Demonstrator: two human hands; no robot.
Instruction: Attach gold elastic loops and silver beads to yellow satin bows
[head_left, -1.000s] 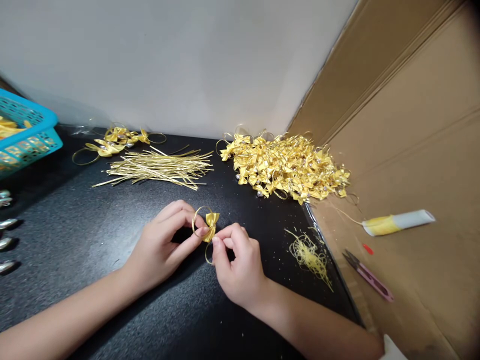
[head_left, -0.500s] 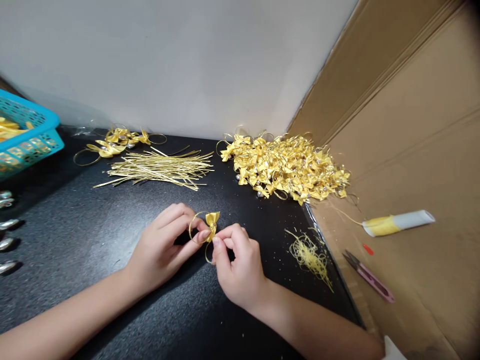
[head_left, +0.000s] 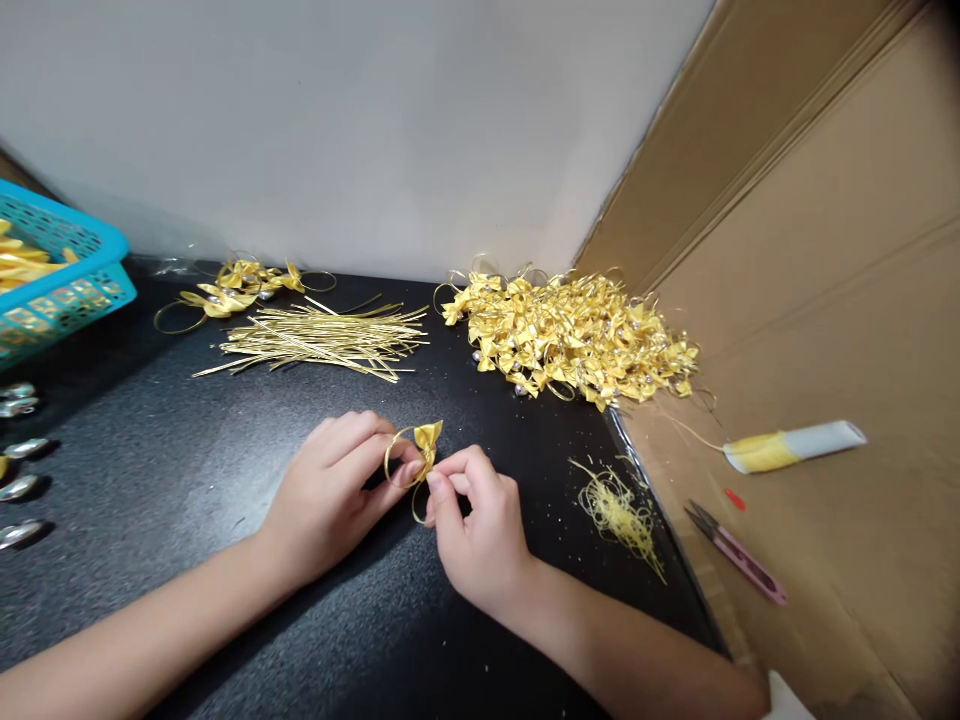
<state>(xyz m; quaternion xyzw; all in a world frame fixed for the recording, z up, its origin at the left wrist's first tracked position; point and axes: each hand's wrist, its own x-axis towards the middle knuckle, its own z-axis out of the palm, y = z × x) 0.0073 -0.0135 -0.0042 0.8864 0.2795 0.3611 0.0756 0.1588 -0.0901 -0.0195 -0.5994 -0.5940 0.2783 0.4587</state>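
Between my hands is a small gold ribbon bow with a loop of gold cord on its left side. My left hand is closed, pinching the bow and cord between thumb and forefinger. Close against it, my right hand pinches the gold cord just below the bow, and a short curve of cord hangs under those fingertips. The left fingers partly cover the bow's lower half. Behind my hands lies a bundle of straight gold cords.
A heap of gold bows sits at the back right, with a few more bows at the back left. Thread scraps, pink thread snips and a thread spool are at right. A blue basket and silver beads are at left.
The bow has turned slightly and shifted a little right in my fingers, its lower part now more covered. Both hands keep their pinch. The view has swung slightly left.
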